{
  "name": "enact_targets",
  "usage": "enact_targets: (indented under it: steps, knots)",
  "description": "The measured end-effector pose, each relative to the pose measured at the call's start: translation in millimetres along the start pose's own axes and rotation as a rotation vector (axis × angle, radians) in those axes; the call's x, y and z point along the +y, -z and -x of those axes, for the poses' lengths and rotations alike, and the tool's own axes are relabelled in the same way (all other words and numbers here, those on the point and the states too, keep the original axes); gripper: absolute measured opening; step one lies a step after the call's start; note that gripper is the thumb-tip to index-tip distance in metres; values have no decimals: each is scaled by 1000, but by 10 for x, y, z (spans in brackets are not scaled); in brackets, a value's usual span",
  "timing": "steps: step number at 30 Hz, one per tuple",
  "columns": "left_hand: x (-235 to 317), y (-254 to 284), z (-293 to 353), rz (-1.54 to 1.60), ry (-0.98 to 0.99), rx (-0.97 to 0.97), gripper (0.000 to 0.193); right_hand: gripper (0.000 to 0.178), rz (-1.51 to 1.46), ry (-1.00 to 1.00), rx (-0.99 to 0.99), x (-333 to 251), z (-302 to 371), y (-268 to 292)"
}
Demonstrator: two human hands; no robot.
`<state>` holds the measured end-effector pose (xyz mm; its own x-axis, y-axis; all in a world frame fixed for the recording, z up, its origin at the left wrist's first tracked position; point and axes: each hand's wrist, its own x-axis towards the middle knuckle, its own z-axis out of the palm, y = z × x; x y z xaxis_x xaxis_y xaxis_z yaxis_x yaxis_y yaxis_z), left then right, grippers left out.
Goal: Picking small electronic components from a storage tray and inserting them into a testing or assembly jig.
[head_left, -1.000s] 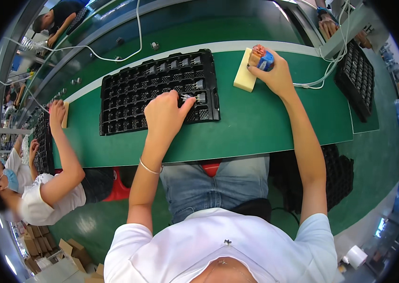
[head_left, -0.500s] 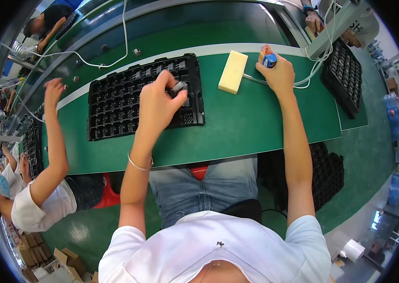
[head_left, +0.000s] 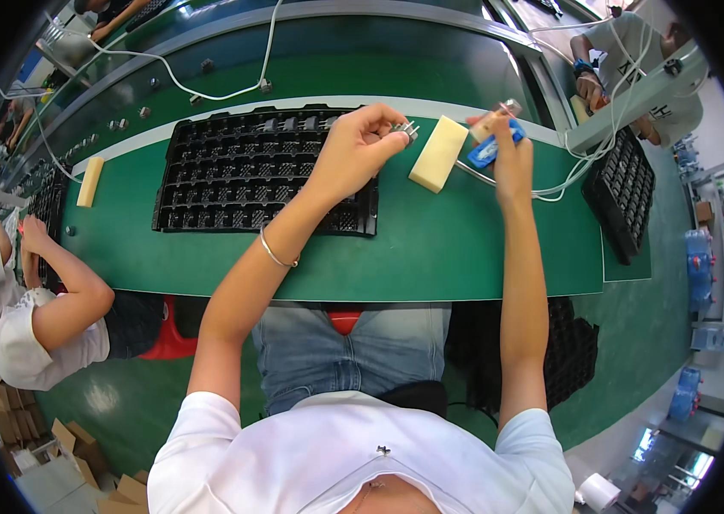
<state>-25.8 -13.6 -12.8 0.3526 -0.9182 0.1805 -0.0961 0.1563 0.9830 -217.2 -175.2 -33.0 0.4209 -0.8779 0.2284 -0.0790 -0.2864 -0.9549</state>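
My left hand (head_left: pixel 360 147) is closed in a pinch on a small metal part with thin pins (head_left: pixel 409 131), held above the bench beside a pale yellow foam block (head_left: pixel 440 154). Below and left of that hand lies a black compartment tray (head_left: pixel 242 176), with several grey parts in its far row. My right hand (head_left: pixel 513 163) grips a small blue tool with an orange-brown end (head_left: pixel 485 152), just right of the foam block. A small silvery piece (head_left: pixel 511 107) shows at the tool's far end; I cannot tell whether it is attached.
A green conveyor (head_left: pixel 336 81) with scattered small metal parts runs behind the green bench (head_left: pixel 319 270). White cables (head_left: pixel 550 190) hang at the right by a metal post, near another black tray (head_left: pixel 622 193). Co-workers sit at the left (head_left: pixel 53 317) and stand across at the right (head_left: pixel 636 68).
My left hand has moved right from over the tray with the metal part, to beside the foam block. The blue tool has tilted in my right hand. The left co-worker's raised arm has come down.
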Motion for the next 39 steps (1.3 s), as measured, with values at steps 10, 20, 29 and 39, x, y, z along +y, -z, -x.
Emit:
enact_targets:
  steps: [10,20,29,39]
  knots:
    - [-34,-33,54,74,72,-26,20,36,-422,-134,-223,-203,274,-495]
    - [-55,27,59,250,205,-159,28,35,-462,-302,-483,-208,268,-349]
    - [-16,1051,-109,-1255,25,583,42,33,-97,-14,-64,-122,69,-110]
    - [-253,1353,-110,-1434,440,426,50,41,479,260,29,-57,212,-280]
